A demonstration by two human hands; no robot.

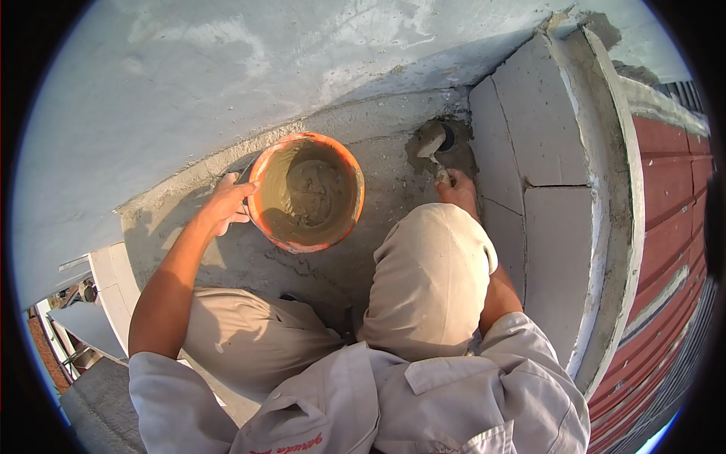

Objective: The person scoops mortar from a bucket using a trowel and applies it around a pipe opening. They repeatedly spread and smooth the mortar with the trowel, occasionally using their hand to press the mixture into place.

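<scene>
My left hand (227, 203) grips the rim of an orange bucket (357, 165), thumb over the edge and fingers outside. Wet grey mortar (311, 189) lies in the bucket and coats its inner wall. On the right, my right hand (458, 191) is closed round the handle of a trowel (432, 144). The trowel's blade, smeared with mortar, is beside a dark round pipe opening (447, 138) in the floor corner. Damp mortar (463, 157) surrounds that opening. My raised knee stands just in front of the right wrist and hides part of the forearm.
A grey plastered wall (227, 68) runs along the far side. To the right rises a low wall of pale blocks (556, 250) with a rough mortar-edged top. Beyond it lies a red metal roof (669, 204). The concrete floor (386, 189) is narrow here.
</scene>
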